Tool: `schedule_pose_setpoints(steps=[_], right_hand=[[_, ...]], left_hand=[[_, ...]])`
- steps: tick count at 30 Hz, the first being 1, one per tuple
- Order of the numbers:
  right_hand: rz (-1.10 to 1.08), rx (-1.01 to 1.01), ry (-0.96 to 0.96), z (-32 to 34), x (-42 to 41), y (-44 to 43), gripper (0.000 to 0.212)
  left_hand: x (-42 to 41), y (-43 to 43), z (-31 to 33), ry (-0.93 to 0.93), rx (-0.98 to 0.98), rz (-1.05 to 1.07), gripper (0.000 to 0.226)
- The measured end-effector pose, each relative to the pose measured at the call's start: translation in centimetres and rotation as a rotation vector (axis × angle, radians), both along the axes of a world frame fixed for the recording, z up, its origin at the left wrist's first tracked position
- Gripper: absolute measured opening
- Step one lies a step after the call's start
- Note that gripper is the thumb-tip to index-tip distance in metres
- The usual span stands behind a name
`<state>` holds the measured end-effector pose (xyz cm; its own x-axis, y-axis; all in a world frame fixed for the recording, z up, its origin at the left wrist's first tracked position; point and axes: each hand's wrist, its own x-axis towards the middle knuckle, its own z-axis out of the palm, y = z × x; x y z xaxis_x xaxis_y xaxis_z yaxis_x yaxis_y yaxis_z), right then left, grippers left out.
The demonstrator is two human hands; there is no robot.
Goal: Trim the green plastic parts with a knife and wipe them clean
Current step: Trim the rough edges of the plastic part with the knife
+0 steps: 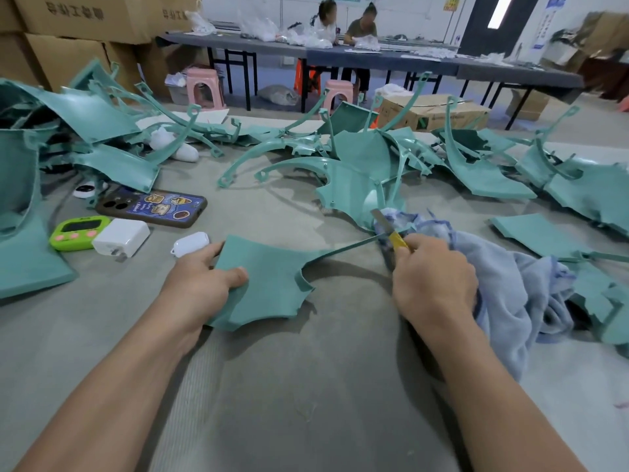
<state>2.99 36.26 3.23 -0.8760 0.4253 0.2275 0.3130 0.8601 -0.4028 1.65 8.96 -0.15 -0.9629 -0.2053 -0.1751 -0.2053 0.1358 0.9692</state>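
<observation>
A flat green plastic part (265, 284) with a long thin arm reaching right lies on the grey table. My left hand (204, 281) grips its left edge, thumb on top. My right hand (432, 281) holds a yellow-handled knife (396, 238), its blade (379, 216) pointing up and away near the end of the part's thin arm. A light blue cloth (510, 287) lies bunched under and to the right of my right hand.
Many green parts are piled at the left (85, 114), across the back (357, 158) and at the right (578, 189). A phone (153, 206), a green timer (78, 231), a white charger (121, 236) and a small white case (190, 243) lie left. Two people sit at a far table (408, 59).
</observation>
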Motion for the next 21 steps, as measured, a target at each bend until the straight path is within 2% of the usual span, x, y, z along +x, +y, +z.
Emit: schedule_pose_setpoints(steps=[3,5,8,11,14,18,21], right_hand=[[0.146,-0.135,0.154,-0.4,0.6,-1.0,0.031],[0.291,-0.231,0.177,-0.7,1.0,-2.0,0.026],[0.486,-0.276,0.06,-1.0,0.8,-2.5,0.022],[0.563,-0.133,-0.063,-1.4,0.7,-2.6,0.019],[0.609,-0.051,-0.107,-1.3,0.5,-2.5,0.017],[0.711,-0.145,-0.188,-0.8,0.1,-0.8,0.02],[0.704,-0.284,-0.106,-1.2,-0.2,0.4,0.01]], left_hand=[[-0.1,0.0,0.0,0.0,-0.006,0.003,0.033],[0.0,0.1,0.1,-0.007,-0.005,-0.001,0.036],[0.0,0.1,0.1,-0.005,0.016,-0.014,0.035],[0.0,0.1,0.2,-0.001,0.026,-0.023,0.034],[0.1,0.1,0.3,-0.003,0.039,-0.025,0.035],[0.3,0.1,0.4,-0.013,0.048,-0.051,0.035],[0.3,0.2,0.5,-0.021,0.056,-0.052,0.034]])
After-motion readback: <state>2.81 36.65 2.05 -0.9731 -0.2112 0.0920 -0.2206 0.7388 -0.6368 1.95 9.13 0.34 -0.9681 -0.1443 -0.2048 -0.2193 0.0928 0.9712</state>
